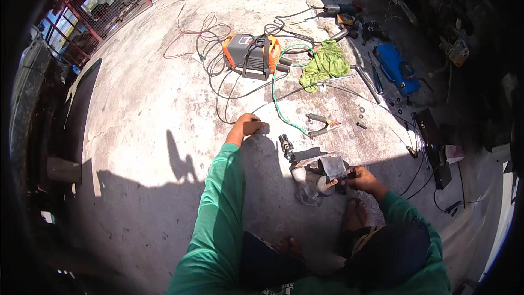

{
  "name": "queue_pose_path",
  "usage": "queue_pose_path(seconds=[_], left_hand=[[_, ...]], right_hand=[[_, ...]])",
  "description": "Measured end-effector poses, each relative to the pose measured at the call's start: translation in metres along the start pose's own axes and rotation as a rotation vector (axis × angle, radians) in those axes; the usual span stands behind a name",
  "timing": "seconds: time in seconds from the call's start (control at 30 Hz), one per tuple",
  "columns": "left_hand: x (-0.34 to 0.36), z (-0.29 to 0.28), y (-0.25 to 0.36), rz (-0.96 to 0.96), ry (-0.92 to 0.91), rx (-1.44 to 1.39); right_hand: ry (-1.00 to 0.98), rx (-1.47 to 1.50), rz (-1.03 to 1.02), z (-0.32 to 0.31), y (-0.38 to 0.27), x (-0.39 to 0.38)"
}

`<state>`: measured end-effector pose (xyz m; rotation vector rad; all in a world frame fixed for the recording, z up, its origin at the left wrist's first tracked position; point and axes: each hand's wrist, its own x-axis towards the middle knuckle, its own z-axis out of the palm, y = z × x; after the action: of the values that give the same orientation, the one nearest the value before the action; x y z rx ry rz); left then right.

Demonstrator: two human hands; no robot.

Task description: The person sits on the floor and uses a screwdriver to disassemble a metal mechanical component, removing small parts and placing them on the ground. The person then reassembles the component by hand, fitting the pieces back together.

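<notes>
My left hand [248,125] is low over the concrete floor, fingers curled together near a dark cable. Whatever it pinches, if anything, is too small to make out. My right hand [364,181] grips the right side of a grey metal part [321,179] with a curved plate and round stubs. Its fingertips are partly hidden there. A small dark metal fitting [286,147] lies just left of that part. Beyond it rests a clamp [325,124] with a green cable [277,98] running toward an orange and grey welding machine [251,54].
A green cloth [326,65] lies right of the machine among looping cables. Farther right are a power tool [341,9], a blue metal piece [396,68], and several washers [361,110]. A black panel [434,147] stands at right. My feet [355,213] are close behind the metal part.
</notes>
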<state>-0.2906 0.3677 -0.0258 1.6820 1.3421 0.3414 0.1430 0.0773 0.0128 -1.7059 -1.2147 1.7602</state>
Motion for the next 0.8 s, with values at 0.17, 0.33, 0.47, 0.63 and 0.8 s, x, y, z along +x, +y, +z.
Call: queue_pose_path(seconds=[0.17,0.33,0.47,0.63,0.8], left_hand=[[-0.018,-0.021,-0.006,0.002,0.022,-0.149],[-0.018,-0.016,-0.002,-0.009,0.045,-0.102],[-0.013,-0.019,-0.011,-0.011,0.024,-0.082],[-0.001,-0.033,-0.02,-0.018,0.016,-0.115],[0.002,-0.023,-0.002,0.02,0.018,0.017]], right_hand=[[-0.127,0.175,-0.03,-0.006,0.001,0.002],[-0.127,0.143,-0.035,-0.018,0.011,-0.006],[-0.127,0.171,-0.059,-0.02,0.001,-0.014],[-0.169,0.235,-0.04,-0.022,-0.01,-0.012],[-0.109,0.305,-0.02,-0.046,0.008,-0.04]])
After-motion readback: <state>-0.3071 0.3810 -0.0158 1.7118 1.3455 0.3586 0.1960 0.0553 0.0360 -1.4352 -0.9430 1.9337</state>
